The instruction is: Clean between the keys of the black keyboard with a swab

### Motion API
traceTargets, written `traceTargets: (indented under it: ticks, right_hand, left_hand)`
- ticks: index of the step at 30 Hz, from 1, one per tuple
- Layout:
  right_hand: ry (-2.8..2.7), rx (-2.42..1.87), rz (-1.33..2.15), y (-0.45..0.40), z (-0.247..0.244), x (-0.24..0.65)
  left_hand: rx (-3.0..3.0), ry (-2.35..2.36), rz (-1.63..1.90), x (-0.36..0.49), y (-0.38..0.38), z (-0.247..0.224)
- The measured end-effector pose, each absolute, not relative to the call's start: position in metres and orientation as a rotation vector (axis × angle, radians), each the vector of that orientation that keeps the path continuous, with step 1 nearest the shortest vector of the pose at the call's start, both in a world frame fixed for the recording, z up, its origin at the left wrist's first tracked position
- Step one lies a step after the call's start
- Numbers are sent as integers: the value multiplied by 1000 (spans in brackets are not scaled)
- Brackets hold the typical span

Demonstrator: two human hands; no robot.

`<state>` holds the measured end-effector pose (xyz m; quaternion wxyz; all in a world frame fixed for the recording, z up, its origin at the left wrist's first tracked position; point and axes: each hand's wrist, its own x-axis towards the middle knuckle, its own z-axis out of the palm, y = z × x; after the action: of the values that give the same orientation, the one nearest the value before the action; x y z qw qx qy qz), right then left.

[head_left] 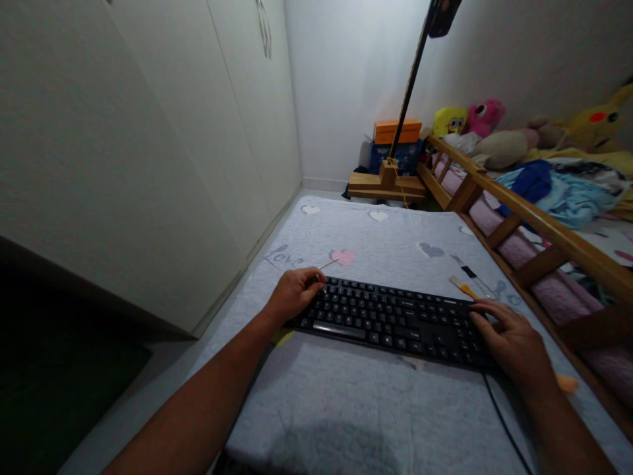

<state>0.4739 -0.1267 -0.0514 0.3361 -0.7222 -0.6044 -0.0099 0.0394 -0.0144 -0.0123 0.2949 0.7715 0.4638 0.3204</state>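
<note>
A black keyboard [380,320] lies flat on the cloth-covered table, its cable running from the near right side. My left hand [295,292] is closed at the keyboard's far left corner, pinching a thin white stick [328,264], which looks like a cotton swab. The stick points away to the right, above the cloth. At the other end, my right hand [514,340] grips the keyboard's right edge, with thumb and fingers bent over it. Just beyond that hand lie a small brush [463,287] with a yellow handle and a slim tool with a black grip [468,271].
The table's pale cloth [346,409] carries heart prints. Something orange [567,383] lies by my right wrist, and something yellow [283,338] by my left forearm. A wooden bed rail [558,227] borders the right; a white cabinet [163,152] stands left. A stand [388,185] rises behind.
</note>
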Motion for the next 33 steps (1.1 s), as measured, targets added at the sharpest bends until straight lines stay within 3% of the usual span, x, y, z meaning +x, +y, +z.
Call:
traceTargets:
  ticks: [9,33]
  right_hand:
    - [-1576,-1886,-15,-127,-49,473]
    - [-1567,-1891,-20,-127,-51,472]
  left_hand:
    - [2288,1306,833,37,-16,-10]
    - [2044,1219,900,36,-15,-12]
